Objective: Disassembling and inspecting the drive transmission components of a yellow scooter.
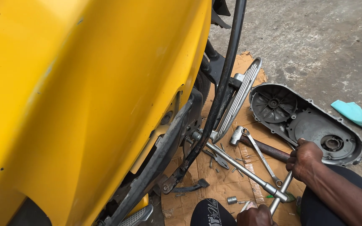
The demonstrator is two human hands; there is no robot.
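**Both hands on a T-handle wrench at the side of a yellow scooter**

The right hand (pixel 303 159) is closed around the upper end of the crossbar of a T-handle wrench (pixel 239 167). The left hand (pixel 254 215) sits at the bottom edge of the view, closed around the lower end of the same crossbar. The wrench's long shaft runs from the crossbar up and to the left, and its far end meets a fitting low on the scooter, just below a ribbed metal footrest (pixel 239 98).

The yellow body panel (pixel 84 96) of the scooter fills the left half of the view. A black tube (pixel 227 71) runs down its right edge.

A sheet of cardboard (pixel 223 184) lies on the concrete floor (pixel 315 37) under the work. On it, just right of the wrench shaft, lie a hammer (pixel 258 145) and a ring spanner (pixel 262 157), the spanner crossing over the hammer's handle. Pliers (pixel 218 159) and loose small screws lie near the shaft, and a small socket (pixel 231 200) rests near the left hand.

Further right, an engine side cover (pixel 306 121) lies inner face up, partly on the cardboard, just beyond the right hand. A turquoise cloth (pixel 359 116) lies at the right edge, well apart from the hands.
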